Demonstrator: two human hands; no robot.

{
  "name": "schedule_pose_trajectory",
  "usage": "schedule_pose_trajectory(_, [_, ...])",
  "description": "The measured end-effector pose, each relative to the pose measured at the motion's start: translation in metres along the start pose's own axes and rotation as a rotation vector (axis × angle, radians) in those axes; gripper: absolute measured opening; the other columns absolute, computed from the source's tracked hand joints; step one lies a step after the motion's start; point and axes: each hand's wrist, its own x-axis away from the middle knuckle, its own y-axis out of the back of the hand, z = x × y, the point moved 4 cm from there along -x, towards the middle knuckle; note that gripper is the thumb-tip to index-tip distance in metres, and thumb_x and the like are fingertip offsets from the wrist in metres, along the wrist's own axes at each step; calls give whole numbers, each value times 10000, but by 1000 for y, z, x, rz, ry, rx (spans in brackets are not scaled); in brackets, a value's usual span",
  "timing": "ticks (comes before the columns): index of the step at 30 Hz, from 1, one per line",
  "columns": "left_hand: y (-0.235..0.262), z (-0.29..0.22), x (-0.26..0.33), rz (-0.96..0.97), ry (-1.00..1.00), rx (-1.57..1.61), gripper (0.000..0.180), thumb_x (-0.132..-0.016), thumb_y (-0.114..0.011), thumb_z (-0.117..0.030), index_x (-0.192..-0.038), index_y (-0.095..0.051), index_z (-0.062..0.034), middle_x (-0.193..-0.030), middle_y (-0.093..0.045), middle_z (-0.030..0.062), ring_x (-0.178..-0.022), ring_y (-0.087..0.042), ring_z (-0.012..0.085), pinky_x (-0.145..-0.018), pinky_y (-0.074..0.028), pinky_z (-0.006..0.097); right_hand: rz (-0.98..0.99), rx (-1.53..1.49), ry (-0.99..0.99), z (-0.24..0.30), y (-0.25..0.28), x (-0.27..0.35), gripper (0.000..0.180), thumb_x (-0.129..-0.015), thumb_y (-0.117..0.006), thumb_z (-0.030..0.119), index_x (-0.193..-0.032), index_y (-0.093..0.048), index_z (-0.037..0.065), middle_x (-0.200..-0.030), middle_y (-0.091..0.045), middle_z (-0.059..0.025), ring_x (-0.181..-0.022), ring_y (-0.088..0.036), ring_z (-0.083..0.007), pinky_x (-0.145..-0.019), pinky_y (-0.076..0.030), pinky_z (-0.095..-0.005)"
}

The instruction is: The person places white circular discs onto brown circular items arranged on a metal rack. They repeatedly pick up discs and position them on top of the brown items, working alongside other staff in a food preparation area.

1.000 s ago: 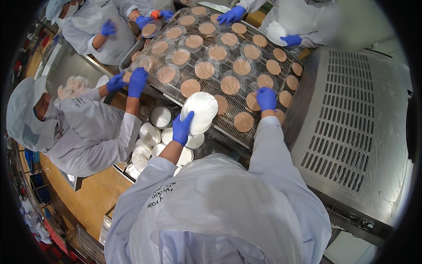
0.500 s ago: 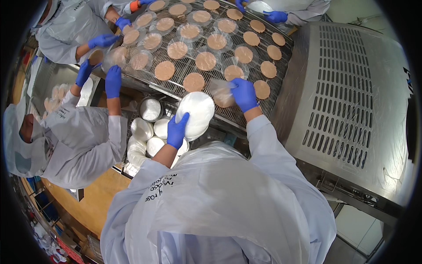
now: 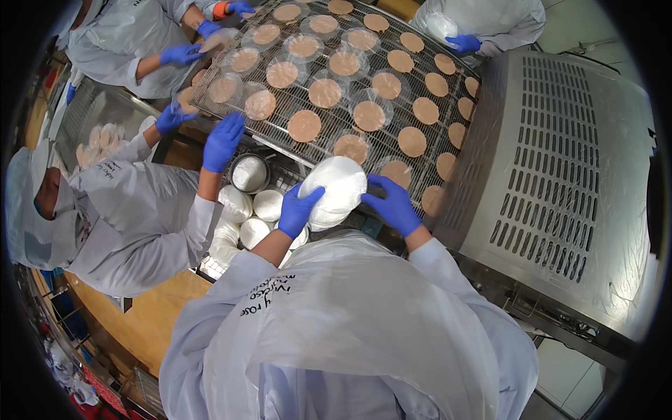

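By the conveyor's [image 3: 320, 149] near edge, a white disc stack [image 3: 334, 192] hides most fingers of the left hand [image 3: 297, 213]; whether the right hand [image 3: 395, 206] touches it is too small to tell. Beyond the conveyor, a co-worker [image 3: 490, 17] is cut off above.

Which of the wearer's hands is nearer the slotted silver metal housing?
Right: the blue-gloved right hand is left of the housing, beside the round white sheets; the left hand, holding them, is farther left.

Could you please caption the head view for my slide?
Left hand holding a stack of white discs, right hand at its edge, beside a wire belt of round patties.
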Motion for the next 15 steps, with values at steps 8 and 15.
schedule_pose_trajectory(8, [-38, 10, 10, -112, -80, 96, 408, -811, -691, -211, -1106, -577, 47, -995, -642, 116, -833, -621, 168, -750, -497, 286, -22, -360, 155, -41, 57, -126, 248, -835, -572, 193, -1001, -620, 16, -991, -652, -162, -891, -630, -283, -789, -491, -354])
schedule_pose_trajectory(15, [-61, 7, 5, -134, -120, -42, 450, -822, -669, -226, -1152, -552, 57, -1042, -624, 131, -897, -603, 181, -796, -478, 292, -633, 413, 386, -70, 196, -190, 251, -849, -531, 145, -1058, -609, 30, -1075, -616, -171, -983, -591, -299, -804, -473, -361])
